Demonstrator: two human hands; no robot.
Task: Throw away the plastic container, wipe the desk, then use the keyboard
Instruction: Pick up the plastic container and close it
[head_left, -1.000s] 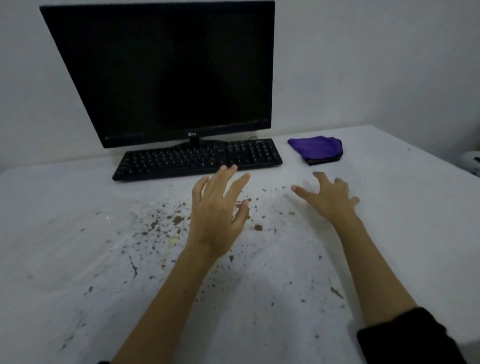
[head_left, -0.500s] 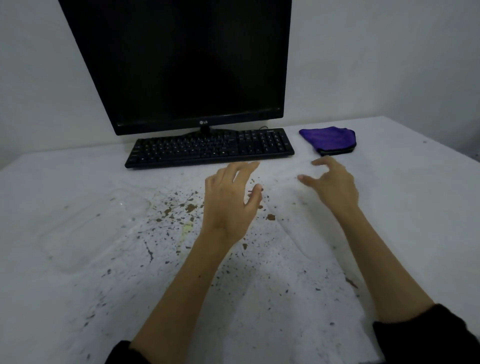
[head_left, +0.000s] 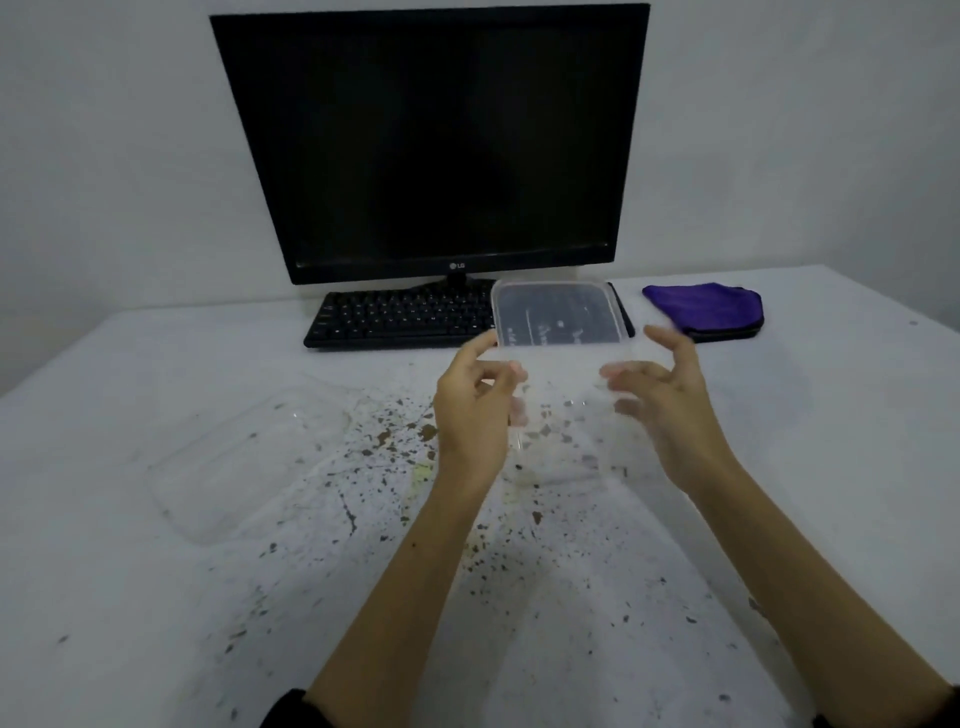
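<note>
Both hands grasp the clear plastic container (head_left: 558, 332): left hand (head_left: 475, 410) at 9 o'clock, right hand (head_left: 667, 410) at 3. Its lower walls are hard to see; it hides part of the keyboard (head_left: 400, 319).

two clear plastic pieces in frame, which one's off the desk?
The clear plastic container, held up by the left hand and right hand before the keyboard. The other clear piece lies flat on the desk, untouched.

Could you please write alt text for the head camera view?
Both hands, left hand and right hand, hold a clear plastic container above a crumb-strewn white desk. Behind it sit a black keyboard, dark monitor and purple cloth.
</note>
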